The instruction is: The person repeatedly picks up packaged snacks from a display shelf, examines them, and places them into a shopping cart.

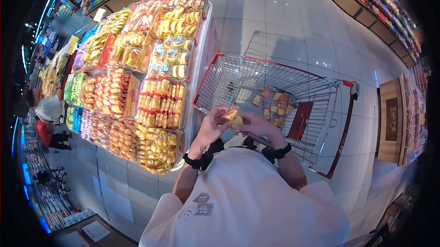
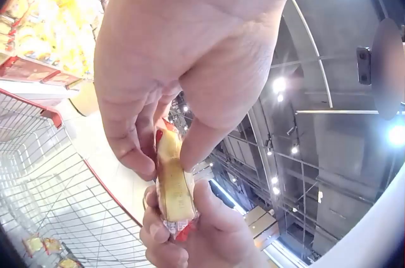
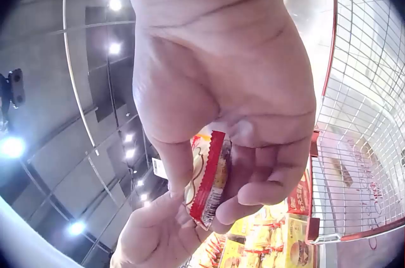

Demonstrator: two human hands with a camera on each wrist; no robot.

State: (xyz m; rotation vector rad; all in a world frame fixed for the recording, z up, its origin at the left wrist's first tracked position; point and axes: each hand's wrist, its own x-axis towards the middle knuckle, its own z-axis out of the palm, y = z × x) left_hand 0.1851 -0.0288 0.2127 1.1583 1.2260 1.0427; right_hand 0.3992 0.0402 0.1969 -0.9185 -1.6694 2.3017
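Both hands hold one small wrapped snack (image 1: 233, 116), yellow with red ends, in front of the chest. The left hand (image 1: 213, 127) pinches one end between thumb and fingers; in the left wrist view that hand (image 2: 183, 59) grips the top of the yellow packet (image 2: 174, 179). The right hand (image 1: 259, 127) grips the other end; in the right wrist view its thumb and fingers (image 3: 266, 182) are round the red, serrated edge of the packet (image 3: 207, 182). Below the hands stands a metal shopping cart (image 1: 302, 82) with several packaged snacks (image 1: 277, 105) inside.
A display (image 1: 137, 86) heaped with packaged snacks stands left of the cart. Tiled floor (image 1: 284, 13) stretches beyond it. Shelves (image 1: 376, 13) curve along the upper right, and a wooden stand (image 1: 390, 118) is at the right. Another person (image 1: 48, 109) is at the far left.
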